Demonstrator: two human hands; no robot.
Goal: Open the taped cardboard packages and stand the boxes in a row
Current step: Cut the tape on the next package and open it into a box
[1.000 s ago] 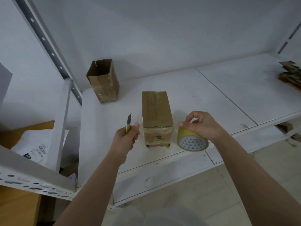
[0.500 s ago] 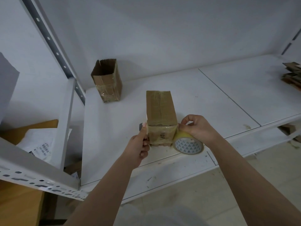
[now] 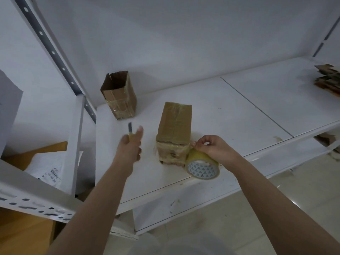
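Note:
A taped cardboard package (image 3: 174, 129) lies on the white shelf (image 3: 230, 115), its taped end facing me. At the back left stands an opened box (image 3: 119, 96) with its top flaps up. My left hand (image 3: 131, 144), blurred, grips a small yellow-handled knife (image 3: 130, 130) with the blade pointing up, a little left of the package. My right hand (image 3: 213, 148) holds a roll of yellowish tape (image 3: 203, 167) against the package's near right corner, fingers pinching at the tape there.
A stack of flattened cardboard (image 3: 328, 80) lies at the shelf's far right. A perforated metal upright (image 3: 55, 54) and beam (image 3: 33, 197) frame the left side, with a white labelled mailer (image 3: 51, 168) on brown cardboard behind them. Floor tiles lie below the shelf's front edge.
My left hand, which was against the package's left side half a second ago, has pulled away to the left with the knife. My right hand stays at the package's corner with the tape roll.

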